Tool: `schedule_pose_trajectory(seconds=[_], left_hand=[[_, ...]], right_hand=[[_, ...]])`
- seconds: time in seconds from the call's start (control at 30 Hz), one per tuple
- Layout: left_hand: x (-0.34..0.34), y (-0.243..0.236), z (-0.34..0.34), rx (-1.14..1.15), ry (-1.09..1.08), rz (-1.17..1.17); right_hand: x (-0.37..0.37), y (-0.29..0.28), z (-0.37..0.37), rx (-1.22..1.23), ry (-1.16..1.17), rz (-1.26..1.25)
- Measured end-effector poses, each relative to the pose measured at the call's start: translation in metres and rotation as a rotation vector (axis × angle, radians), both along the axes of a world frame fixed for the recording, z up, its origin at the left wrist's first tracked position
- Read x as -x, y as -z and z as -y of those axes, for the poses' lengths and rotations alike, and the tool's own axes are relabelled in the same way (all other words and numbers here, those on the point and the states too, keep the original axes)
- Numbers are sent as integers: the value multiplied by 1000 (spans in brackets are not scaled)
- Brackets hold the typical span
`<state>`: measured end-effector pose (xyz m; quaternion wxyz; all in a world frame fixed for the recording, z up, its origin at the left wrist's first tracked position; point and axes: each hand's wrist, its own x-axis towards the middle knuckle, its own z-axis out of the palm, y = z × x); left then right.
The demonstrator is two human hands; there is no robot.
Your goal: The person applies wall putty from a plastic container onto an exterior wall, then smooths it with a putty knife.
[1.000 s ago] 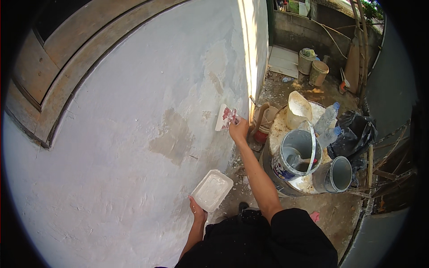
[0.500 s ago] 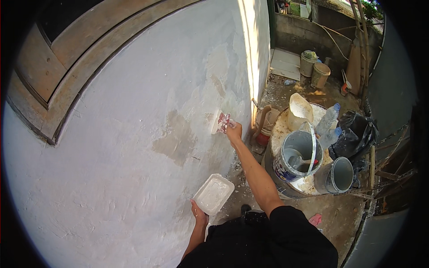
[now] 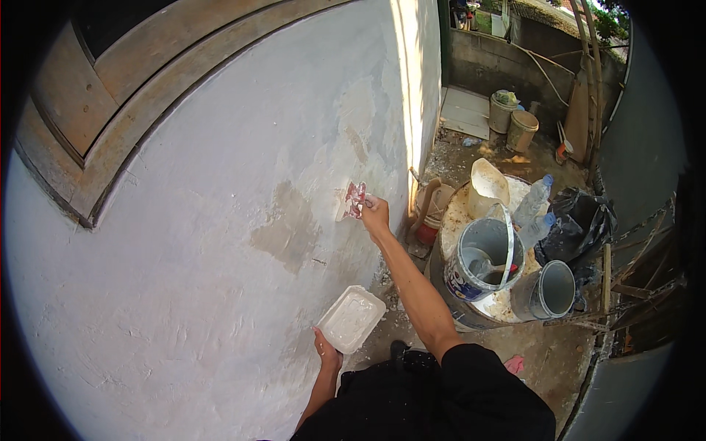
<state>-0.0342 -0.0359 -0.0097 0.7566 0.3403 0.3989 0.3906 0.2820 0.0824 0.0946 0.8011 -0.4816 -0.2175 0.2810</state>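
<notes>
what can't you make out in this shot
- Scraper blade, head view: flat against the wall; too small to tell whether filler is on it.
- Tray contents, head view: white on white, so the fill level is unclear.
- Left hand: fingers hidden under the tray.
- Right hand: grip on the handle too small to read.
- Bucket bottom: hidden by its own rim.

An outdoor house yard under repair: beside the patched white wall [image 3: 220,279] stand paint buckets [image 3: 482,264], plastic bottles [image 3: 533,202] and debris.
</notes>
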Motion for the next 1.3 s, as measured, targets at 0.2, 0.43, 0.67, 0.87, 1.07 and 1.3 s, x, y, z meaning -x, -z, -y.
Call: schedule_pose_trajectory(seconds=[0.2,0.43,0.67,0.87,1.07,1.3], left_hand=[[6,9,3,6,-23,16],[-6,2,6,43,0,42],[-6,10,4,64,-20,68],[-3,-1,10,55,42,44],[11,-6,10,43,53,80],[25,-5,17,91,10,99]], right_hand=[[8,-48,-3,-27,-44,17],[12,-146,3,-43,-41,130],[-4,-148,48,-94,82,224],[-47,2,31,257,230,12],[-18,43,-4,499,285,21],[17,-67,-17,22,70,-50]])
